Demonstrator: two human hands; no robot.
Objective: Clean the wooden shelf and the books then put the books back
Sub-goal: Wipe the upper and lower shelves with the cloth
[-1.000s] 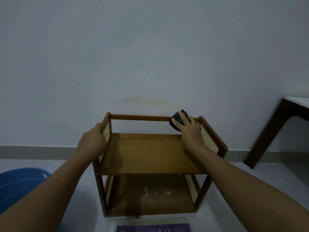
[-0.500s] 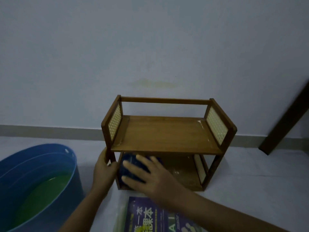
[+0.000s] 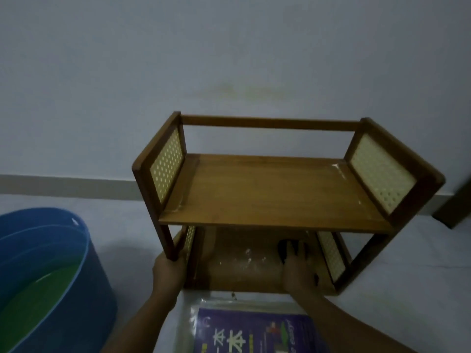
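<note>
Left hand curled in a grip, right hand fingers flat, pressing down

The book is cut off by the bottom edge, and the right hand mostly covers the dark cloth.

The wooden shelf is open at the front on both tiers; its top board lies bare between lattice side panels and a back rail. A blue tub crowds the left, a book lies just before the lower opening
</note>
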